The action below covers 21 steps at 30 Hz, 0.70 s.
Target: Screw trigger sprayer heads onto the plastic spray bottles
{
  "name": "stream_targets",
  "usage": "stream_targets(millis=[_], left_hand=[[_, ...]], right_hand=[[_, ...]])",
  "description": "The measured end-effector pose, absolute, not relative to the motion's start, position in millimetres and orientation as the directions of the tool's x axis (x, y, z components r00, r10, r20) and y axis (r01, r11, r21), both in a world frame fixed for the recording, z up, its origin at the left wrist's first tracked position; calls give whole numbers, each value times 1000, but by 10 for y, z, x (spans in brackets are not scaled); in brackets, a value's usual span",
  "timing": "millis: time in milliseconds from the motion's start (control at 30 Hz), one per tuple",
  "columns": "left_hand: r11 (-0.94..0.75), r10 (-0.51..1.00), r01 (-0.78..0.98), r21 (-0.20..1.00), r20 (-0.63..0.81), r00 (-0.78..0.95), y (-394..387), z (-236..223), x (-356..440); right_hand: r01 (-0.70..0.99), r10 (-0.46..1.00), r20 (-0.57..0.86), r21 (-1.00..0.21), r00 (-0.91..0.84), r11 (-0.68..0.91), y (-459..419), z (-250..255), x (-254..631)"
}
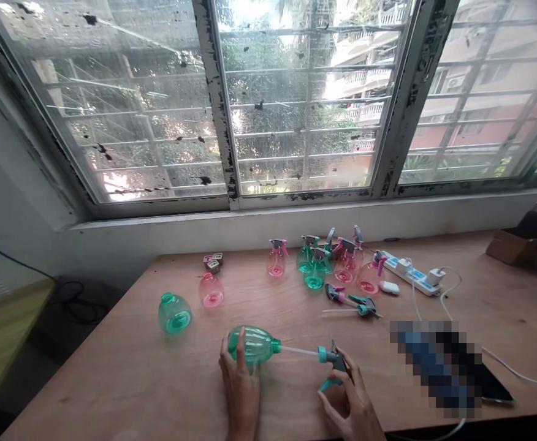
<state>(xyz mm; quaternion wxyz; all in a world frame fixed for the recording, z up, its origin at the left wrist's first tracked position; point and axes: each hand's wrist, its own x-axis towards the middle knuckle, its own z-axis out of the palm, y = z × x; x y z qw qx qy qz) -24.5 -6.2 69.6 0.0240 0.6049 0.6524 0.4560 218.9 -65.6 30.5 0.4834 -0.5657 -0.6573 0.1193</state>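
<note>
Headless bottles 3: green bottle (257, 346) in left hand (241, 386), second green bottle (171, 311), pink bottle (210, 295) beyond it. Detached spray heads (365, 306) 3, one in right hand (355, 397). Fitted sprayers (314, 280) farther out: 7, overlapping. Small blocks (213, 266) 3. Power strip (416, 280) 1, plugs (434, 277) 2.

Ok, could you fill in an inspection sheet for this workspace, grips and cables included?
Surface: brown wooden tabletop.
Work items: green bottle, held sideways; spray head, tube reaching the bottle's mouth; spray bottles beyond.
Clutter: power strip, small white case, cardboard box.
Grips: left grip around the green bottle; right grip holding the spray head.
Cables: white cable from power strip; dark cable coiled left of tabletop.
Surroundings: peeling window frame behind.
</note>
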Motion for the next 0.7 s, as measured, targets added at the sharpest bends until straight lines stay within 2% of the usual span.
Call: stream_targets(millis=[100, 167, 267, 333, 400, 567, 700], left_hand=[[-190, 842, 742, 643, 496, -214, -50, 718, -222], [-221, 865, 711, 668, 471, -174, -51, 741, -194], [-242, 893, 632, 736, 424, -152, -69, 750, -136], [-224, 901, 557, 799, 389, -195, -84, 721, -96], [-191, 902, 469, 862, 343, -263, -92, 673, -65], [-140, 933, 262, 955, 215, -288, -82, 604, -58], [-107, 953, 172, 979, 150, -262, -62, 624, -82]], right_hand=[[579, 875, 480, -734, 71, 356, -570, 328, 2102], [479, 903, 420, -813, 87, 332, -508, 350, 2023], [178, 966, 234, -961, 113, 213, -415, 400, 1891], [-49, 986, 122, -990, 115, 129, -356, 444, 1823], [-160, 991, 73, -983, 113, 91, -304, 491, 1789], [-145, 999, -15, -989, -38, -21, -248, 587, 1823], [-147, 999, 18, -989, -37, 12, -257, 628, 1849]])
